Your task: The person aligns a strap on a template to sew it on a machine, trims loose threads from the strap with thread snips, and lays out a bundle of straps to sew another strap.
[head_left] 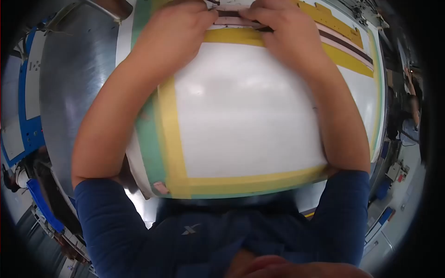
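At the far side of a white board (pixel 245 111), both my hands reach forward to a narrow dark strip (pixel 229 14) lying along a pale pink band. My left hand (pixel 178 28) is closed, its thumb and fingers at the strip's left part. Opposite it, my right hand (pixel 287 30) has its fingers curled onto the strip from the right. The fingertips are partly hidden and slightly blurred. A mustard-yellow strip (pixel 234 36) runs just below the hands, and another dark strip (pixel 345 42) continues to the right in a pink band.
Yellow tape (pixel 174 125) and green tape (pixel 150 143) border the board. A mustard-yellow template with holes (pixel 331 22) lies at the far right. Left of the board is a metal surface (pixel 79 78), with a metal tube (pixel 111 8) above. Another person (pixel 410 129) is at the right.
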